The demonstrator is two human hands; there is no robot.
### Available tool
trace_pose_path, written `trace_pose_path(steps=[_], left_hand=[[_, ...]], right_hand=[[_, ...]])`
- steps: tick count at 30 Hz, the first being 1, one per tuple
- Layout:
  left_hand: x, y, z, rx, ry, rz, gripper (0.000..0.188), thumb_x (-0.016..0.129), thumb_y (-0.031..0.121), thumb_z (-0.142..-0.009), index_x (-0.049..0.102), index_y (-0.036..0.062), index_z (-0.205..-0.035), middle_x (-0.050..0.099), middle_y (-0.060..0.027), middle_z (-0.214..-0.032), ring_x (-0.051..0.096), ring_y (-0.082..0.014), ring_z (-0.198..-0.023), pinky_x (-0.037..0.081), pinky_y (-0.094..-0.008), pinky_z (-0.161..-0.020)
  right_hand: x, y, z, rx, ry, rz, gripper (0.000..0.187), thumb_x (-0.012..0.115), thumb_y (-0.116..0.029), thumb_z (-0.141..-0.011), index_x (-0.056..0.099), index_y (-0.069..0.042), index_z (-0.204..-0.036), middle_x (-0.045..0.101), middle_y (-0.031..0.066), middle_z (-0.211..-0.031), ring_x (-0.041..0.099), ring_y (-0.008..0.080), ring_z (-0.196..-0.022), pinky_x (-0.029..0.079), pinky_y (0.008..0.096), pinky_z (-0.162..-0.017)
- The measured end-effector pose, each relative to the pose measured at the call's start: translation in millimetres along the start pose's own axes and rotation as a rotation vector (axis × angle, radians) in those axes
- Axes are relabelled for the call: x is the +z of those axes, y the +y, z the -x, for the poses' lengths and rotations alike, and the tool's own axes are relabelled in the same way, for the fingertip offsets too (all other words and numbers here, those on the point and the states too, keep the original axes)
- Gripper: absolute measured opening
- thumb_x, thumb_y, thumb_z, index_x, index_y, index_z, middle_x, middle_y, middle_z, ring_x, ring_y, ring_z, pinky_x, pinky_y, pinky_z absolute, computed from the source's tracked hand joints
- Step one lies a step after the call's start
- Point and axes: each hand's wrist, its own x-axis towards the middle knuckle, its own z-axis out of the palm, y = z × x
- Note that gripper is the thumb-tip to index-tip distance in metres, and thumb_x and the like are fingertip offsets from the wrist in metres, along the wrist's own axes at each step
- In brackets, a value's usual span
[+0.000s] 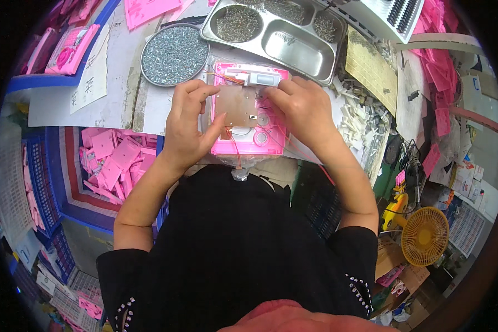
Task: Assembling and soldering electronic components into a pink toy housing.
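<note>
A pink plastic housing [272,145] lies on the bench in front of me, with a brown circuit board [237,106] set in it. Along its far side sits a white and grey module [254,77], and thin red and orange wires run from the housing toward me. My left hand [189,123] is at the housing's left edge, thumb and fingers apart, the thumb by the board's near corner. At the board's right edge my right hand [304,108] is closed, its fingertips pinched together over the housing. What they hold, if anything, is hidden.
Beyond the housing stand a round tray of small screws [174,55] and a steel compartment tray [299,52] with small metal parts. White plastic pieces [357,124] are heaped at the right. A blue crate of pink parts [116,160] is at the left, a yellow fan [424,236] at the lower right.
</note>
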Motion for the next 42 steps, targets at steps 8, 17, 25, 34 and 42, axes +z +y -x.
trace_pose_path(steps=[8, 17, 25, 34, 42], left_hand=[[6, 4, -7, 0.097, -0.046, 0.013, 0.032, 0.075, 0.003, -0.080, 0.066, 0.0037, -0.110, 0.064, -0.0134, -0.104, 0.064, -0.0306, -0.090, 0.050, -0.0407, -0.078], [2, 2, -14, 0.140, -0.068, -0.018, 0.019, 0.073, 0.000, -0.082, 0.068, 0.0026, -0.100, 0.068, -0.0116, -0.094, 0.066, -0.0301, -0.084, 0.051, -0.0391, -0.076], [-2, -3, -12, 0.100, -0.061, -0.012, 0.015, 0.073, 0.000, -0.082, 0.069, 0.0027, -0.097, 0.069, -0.0102, -0.091, 0.066, -0.0283, -0.083, 0.049, -0.0376, -0.076], [-4, -8, -4, 0.084, -0.065, -0.018, 0.014, 0.073, 0.002, -0.082, 0.069, 0.0048, -0.095, 0.067, -0.0087, -0.088, 0.066, -0.0276, -0.081, 0.047, -0.0379, -0.074], [-21, 8, -3, 0.323, -0.549, 0.044, 0.024, 0.075, 0.006, -0.078, 0.070, 0.0080, -0.101, 0.064, -0.0067, -0.101, 0.064, -0.0257, -0.094, 0.048, -0.0401, -0.082]], right_hand=[[10, -1, 0, -0.035, 0.143, -0.070, 0.013, 0.079, -0.017, -0.077, 0.073, -0.013, -0.087, 0.063, 0.0025, -0.075, 0.063, 0.0231, -0.070, 0.050, 0.0378, -0.061], [23, -12, -5, 0.095, 0.167, -0.125, 0.005, 0.077, -0.018, -0.076, 0.075, -0.014, -0.077, 0.067, 0.0043, -0.067, 0.067, 0.0248, -0.061, 0.051, 0.0385, -0.054], [4, 4, 3, -0.037, -0.084, -0.227, 0.023, 0.076, -0.013, -0.081, 0.079, -0.011, -0.103, 0.067, 0.0070, -0.072, 0.065, 0.0268, -0.063, 0.051, 0.0391, -0.056], [1, 15, 5, -0.103, -0.152, -0.282, 0.029, 0.074, -0.012, -0.081, 0.078, -0.012, -0.110, 0.065, 0.0069, -0.073, 0.065, 0.0264, -0.065, 0.051, 0.0390, -0.057], [-3, 14, -7, -0.077, -0.231, -0.260, 0.020, 0.073, -0.019, -0.084, 0.078, -0.017, -0.103, 0.072, 0.0069, -0.077, 0.070, 0.0289, -0.070, 0.054, 0.0404, -0.059]])
